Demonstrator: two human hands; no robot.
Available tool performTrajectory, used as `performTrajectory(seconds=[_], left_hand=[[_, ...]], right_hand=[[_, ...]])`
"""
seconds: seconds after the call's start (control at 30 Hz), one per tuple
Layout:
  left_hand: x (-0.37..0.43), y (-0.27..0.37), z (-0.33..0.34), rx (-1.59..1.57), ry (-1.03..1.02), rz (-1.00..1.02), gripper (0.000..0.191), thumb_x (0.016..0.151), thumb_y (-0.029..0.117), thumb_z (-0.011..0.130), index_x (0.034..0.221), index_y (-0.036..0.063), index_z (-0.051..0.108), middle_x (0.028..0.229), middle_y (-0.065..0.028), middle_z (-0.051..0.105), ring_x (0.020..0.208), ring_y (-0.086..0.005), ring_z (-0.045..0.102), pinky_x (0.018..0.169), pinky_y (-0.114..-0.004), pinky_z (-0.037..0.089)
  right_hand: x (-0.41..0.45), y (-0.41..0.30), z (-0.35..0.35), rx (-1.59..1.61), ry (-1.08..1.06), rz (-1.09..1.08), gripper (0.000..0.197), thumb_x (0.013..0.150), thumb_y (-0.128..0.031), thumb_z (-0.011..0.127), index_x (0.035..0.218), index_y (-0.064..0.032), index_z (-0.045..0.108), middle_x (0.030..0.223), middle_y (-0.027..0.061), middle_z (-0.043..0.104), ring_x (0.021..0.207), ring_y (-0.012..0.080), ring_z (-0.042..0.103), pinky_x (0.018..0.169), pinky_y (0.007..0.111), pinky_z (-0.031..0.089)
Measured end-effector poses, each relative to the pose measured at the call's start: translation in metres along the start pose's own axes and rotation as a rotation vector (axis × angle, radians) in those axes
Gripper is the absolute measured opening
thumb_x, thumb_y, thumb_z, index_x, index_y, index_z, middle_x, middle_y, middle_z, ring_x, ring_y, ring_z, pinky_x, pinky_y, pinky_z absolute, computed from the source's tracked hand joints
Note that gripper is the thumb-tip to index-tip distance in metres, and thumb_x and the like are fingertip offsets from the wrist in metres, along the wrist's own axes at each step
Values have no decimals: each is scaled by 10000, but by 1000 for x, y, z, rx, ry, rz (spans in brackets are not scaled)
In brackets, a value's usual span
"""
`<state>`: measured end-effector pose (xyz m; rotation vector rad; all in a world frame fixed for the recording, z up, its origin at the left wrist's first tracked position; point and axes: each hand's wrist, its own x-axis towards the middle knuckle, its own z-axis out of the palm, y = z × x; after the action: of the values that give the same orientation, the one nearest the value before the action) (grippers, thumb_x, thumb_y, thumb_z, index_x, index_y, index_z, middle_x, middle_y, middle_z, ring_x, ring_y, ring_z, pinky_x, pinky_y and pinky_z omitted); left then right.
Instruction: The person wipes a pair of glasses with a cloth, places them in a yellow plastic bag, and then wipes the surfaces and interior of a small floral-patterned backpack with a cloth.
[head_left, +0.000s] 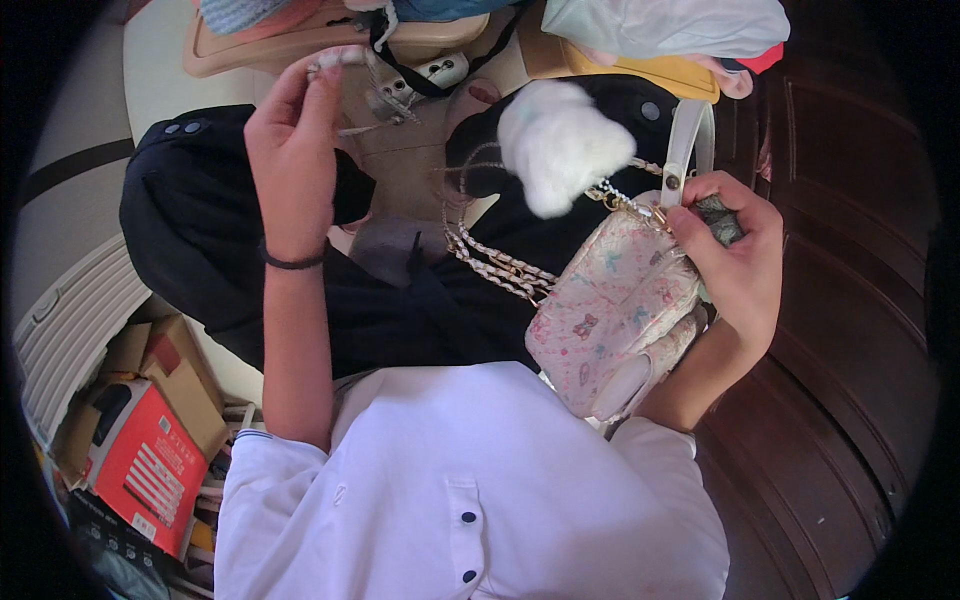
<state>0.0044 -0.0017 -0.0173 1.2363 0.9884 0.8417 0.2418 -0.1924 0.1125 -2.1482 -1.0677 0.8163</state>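
Observation:
My left hand, with a dark band on its wrist, is raised over my lap. Its thumb and fingers pinch a whitish strap or cord, whose exact kind is unclear. To the right, my right hand grips the top corner of a small pale bag printed with pink and blue figures. A white handle strap rises beside its thumb, and a grey-green fuzzy thing is tucked within the fingers. Chain straps and a fluffy white pompom hang from the bag.
Beyond my knees stand a peach plastic bin and a yellow one, both heaped with cloth items. A white strap piece with eyelets lies between them. A red-and-white box is at lower left. Dark wooden panels flank my right.

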Motion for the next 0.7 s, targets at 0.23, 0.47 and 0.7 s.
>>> performTrajectory(seconds=[0.23,0.47,0.7], left_hand=[[15,-33,-11,288,41,-21,367,951,242,641,1179,-46,647,847,-35,652,796,-82,565,735,-220,455],[-18,-5,30,311,-469,326,603,814,259,778,1301,-19,556,1304,-194,560,1213,-313,545,1022,-355,433],[-41,12,52,462,-627,311,768,662,203,871,1346,101,535,1303,-122,464,1167,-294,502,994,-348,420]], right_hand=[[2,-3,2,28,-21,-7,99,784,-31,702,821,13,622,678,-28,577,643,24,492,582,207,404],[0,-7,1,21,-10,-3,91,782,-23,693,816,15,618,692,-17,581,656,33,501,592,211,411],[3,-7,5,-10,-12,-33,97,759,-20,694,804,21,619,698,7,595,672,44,521,612,218,426]])
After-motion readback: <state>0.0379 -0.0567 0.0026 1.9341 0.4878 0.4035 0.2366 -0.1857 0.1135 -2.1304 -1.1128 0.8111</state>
